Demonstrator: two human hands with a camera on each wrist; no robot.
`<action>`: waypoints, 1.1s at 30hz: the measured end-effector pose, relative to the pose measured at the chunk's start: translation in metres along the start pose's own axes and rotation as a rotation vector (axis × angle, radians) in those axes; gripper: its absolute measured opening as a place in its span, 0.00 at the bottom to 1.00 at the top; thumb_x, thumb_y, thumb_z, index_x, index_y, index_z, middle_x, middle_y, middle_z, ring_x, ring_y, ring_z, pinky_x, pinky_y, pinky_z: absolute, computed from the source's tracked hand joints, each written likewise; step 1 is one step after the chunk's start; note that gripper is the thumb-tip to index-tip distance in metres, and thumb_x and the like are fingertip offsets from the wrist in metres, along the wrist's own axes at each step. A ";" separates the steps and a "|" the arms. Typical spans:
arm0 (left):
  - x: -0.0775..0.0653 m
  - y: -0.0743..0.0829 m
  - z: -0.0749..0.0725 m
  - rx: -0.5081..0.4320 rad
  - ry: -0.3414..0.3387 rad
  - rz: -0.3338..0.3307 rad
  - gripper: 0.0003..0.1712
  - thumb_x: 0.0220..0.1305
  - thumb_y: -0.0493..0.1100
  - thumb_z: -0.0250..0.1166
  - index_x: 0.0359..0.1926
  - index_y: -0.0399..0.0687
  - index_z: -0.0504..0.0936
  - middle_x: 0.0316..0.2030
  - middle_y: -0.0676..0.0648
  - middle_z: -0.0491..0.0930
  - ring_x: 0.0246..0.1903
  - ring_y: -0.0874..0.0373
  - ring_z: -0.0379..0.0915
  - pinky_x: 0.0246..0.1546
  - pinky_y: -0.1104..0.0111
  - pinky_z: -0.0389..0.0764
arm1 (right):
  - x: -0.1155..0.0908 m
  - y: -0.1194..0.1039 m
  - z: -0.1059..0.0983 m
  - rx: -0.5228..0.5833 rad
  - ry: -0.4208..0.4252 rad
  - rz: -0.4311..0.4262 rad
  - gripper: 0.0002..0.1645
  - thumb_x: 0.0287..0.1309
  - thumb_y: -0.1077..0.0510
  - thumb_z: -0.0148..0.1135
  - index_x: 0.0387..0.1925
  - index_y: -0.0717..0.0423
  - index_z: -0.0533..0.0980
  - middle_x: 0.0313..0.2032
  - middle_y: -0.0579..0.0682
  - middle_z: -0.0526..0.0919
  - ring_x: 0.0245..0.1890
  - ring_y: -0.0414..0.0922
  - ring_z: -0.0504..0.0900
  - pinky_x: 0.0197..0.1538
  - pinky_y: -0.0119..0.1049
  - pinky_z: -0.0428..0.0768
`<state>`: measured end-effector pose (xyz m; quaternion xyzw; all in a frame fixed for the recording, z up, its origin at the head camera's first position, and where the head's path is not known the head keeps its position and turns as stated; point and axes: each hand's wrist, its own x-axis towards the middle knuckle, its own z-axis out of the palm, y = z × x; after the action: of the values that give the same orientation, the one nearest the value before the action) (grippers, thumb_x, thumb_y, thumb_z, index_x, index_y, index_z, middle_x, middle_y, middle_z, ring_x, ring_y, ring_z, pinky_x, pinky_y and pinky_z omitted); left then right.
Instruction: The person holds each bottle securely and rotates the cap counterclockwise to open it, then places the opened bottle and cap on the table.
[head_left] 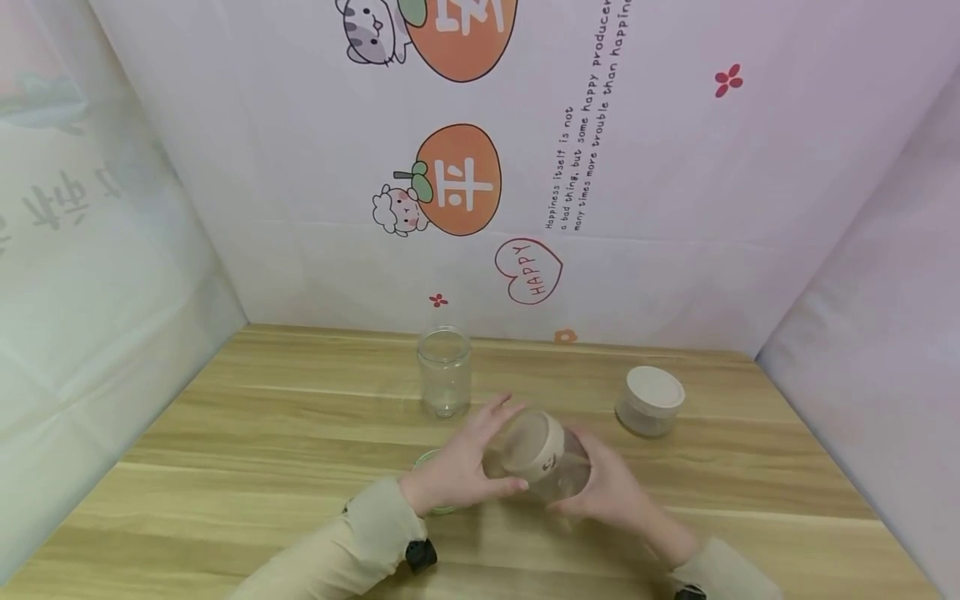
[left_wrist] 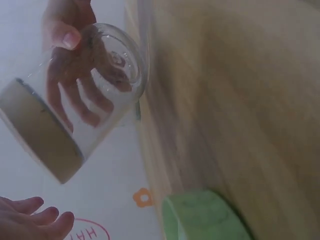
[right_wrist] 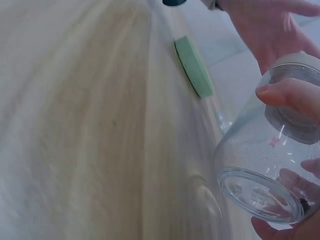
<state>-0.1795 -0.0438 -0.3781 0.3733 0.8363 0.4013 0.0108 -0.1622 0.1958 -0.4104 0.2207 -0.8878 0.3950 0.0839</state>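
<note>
Tilted above the table, a clear glass jar (head_left: pixel 573 468) with a pale beige lid (head_left: pixel 553 446) is gripped by my right hand (head_left: pixel 617 492). The fingers wrap the glass, which shows through in the left wrist view. My left hand (head_left: pixel 457 468) is spread beside the lid, thumb and fingers apart. A gap separates its fingers (left_wrist: pixel 37 220) from the lid in the left wrist view. Partly hidden under the left hand, a green lid (left_wrist: pixel 207 215) lies on the table; the right wrist view shows it from the side.
An uncovered glass jar (head_left: pixel 444 375) stands at the back of the wooden table (head_left: pixel 247 433). Towards the right sits a low jar with a white lid (head_left: pixel 655 388). Printed white cloth walls (head_left: pixel 315 275) enclose the back and both sides.
</note>
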 end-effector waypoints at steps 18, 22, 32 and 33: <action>0.003 0.010 0.012 0.148 -0.048 0.156 0.47 0.58 0.67 0.60 0.73 0.65 0.49 0.70 0.46 0.47 0.67 0.49 0.51 0.58 0.55 0.71 | -0.007 -0.026 0.007 0.058 -0.063 0.009 0.61 0.25 0.53 0.82 0.63 0.66 0.61 0.53 0.57 0.75 0.52 0.56 0.74 0.50 0.55 0.77; 0.003 0.009 0.012 0.154 -0.041 0.178 0.41 0.61 0.66 0.55 0.71 0.64 0.53 0.67 0.46 0.52 0.64 0.51 0.56 0.57 0.57 0.71 | -0.006 -0.024 0.008 0.073 -0.082 -0.007 0.61 0.27 0.52 0.81 0.63 0.67 0.59 0.54 0.60 0.74 0.52 0.58 0.74 0.48 0.57 0.78; 0.006 0.006 0.007 0.072 0.060 0.291 0.29 0.63 0.48 0.62 0.65 0.58 0.69 0.65 0.47 0.62 0.61 0.53 0.62 0.56 0.61 0.72 | -0.004 -0.025 0.009 0.141 -0.143 0.055 0.60 0.31 0.50 0.79 0.65 0.65 0.59 0.59 0.61 0.71 0.56 0.58 0.72 0.51 0.52 0.76; 0.007 0.005 0.007 0.057 0.074 0.312 0.29 0.61 0.47 0.63 0.64 0.57 0.71 0.65 0.47 0.63 0.61 0.53 0.63 0.55 0.62 0.73 | -0.004 -0.026 0.009 0.146 -0.150 0.060 0.61 0.31 0.50 0.79 0.65 0.65 0.58 0.59 0.61 0.72 0.55 0.57 0.72 0.50 0.49 0.77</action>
<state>-0.1792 -0.0333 -0.3775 0.4837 0.7792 0.3876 -0.0932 -0.1467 0.1748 -0.4001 0.2286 -0.8666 0.4435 -0.0108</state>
